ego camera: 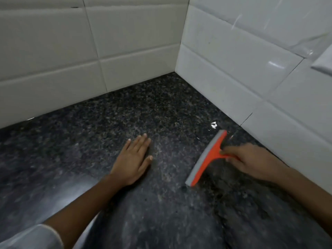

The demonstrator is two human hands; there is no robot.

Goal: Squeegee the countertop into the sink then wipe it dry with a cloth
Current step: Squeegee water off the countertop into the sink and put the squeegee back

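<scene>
An orange squeegee (208, 158) with a grey rubber blade rests its blade on the dark speckled granite countertop (125, 112), near the right wall. My right hand (246, 159) grips its handle from the right. My left hand (133, 159) lies flat on the counter, palm down with fingers together, left of the squeegee and apart from it. Small bright wet spots (213, 125) glint on the counter just beyond the blade's far end. Neither the sink nor a cloth is in view.
White tiled walls meet in a corner (177, 69) behind the counter, one along the back left (53, 69), one along the right (251, 78). A white object (323, 63) juts out at the upper right edge.
</scene>
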